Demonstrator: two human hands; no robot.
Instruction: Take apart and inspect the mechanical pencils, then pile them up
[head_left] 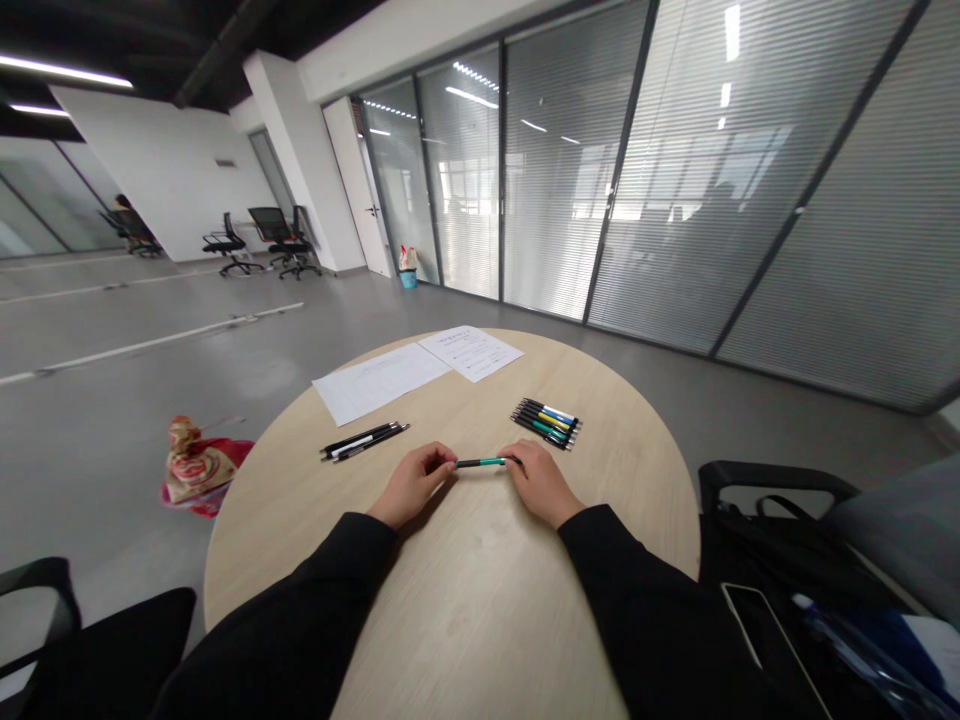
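Note:
A black and green pen (481, 462) lies level between my two hands, just over the round wooden table (480, 600). My left hand (418, 480) is closed, its thumb and fingers pinching the pen's black end. At the green end, my right hand (538, 482) is closed on it too, and the fingers hide the tip. Beyond my left hand rests a small group of black and white pens (365, 441). Past my right hand lies a row of several pens (546, 423) side by side, with black, white, blue, yellow and green barrels.
Two printed sheets, a left one (381, 382) and a right one (472, 352), lie at the table's far side. A chair (780, 480) holding a bag and a phone (761, 630) stands right. Another chair (97, 640) is at left, near a red and gold bag (199, 470) on the floor.

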